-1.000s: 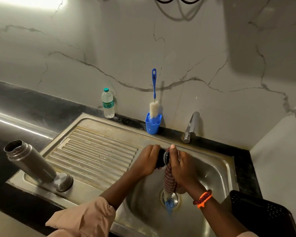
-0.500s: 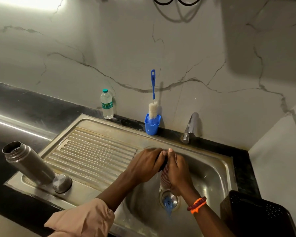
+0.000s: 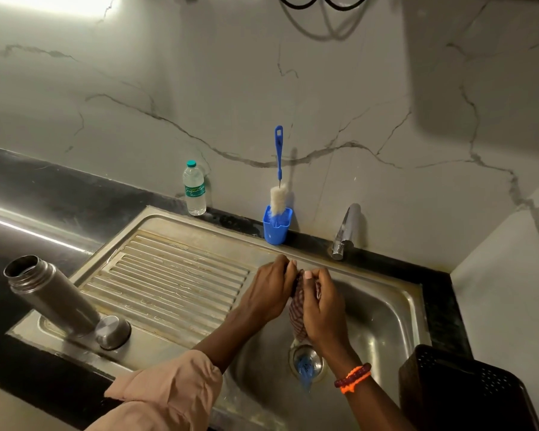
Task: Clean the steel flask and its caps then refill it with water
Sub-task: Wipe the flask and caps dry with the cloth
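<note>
The open steel flask (image 3: 55, 301) stands uncapped on the sink's left front corner, and a round steel cap (image 3: 113, 332) sits at its foot. Over the sink basin (image 3: 383, 309), my left hand (image 3: 269, 293) and my right hand (image 3: 322, 309) meet. My left hand grips a small dark cap that its fingers almost wholly hide. My right hand holds a striped cloth (image 3: 296, 318) against that cap, and the cloth's tail hangs down toward the drain (image 3: 305, 360).
A ridged drainboard (image 3: 168, 284) lies left of the basin. At the back stand a small water bottle (image 3: 194, 192), a blue cup holding a bottle brush (image 3: 277, 223), and the tap (image 3: 344, 233). A black perforated basket (image 3: 467, 390) sits at the right front.
My hands have closed together around the dark cap, which showed between them a second ago. The cloth is bunched higher in my right hand. The flask and steel cap have not moved.
</note>
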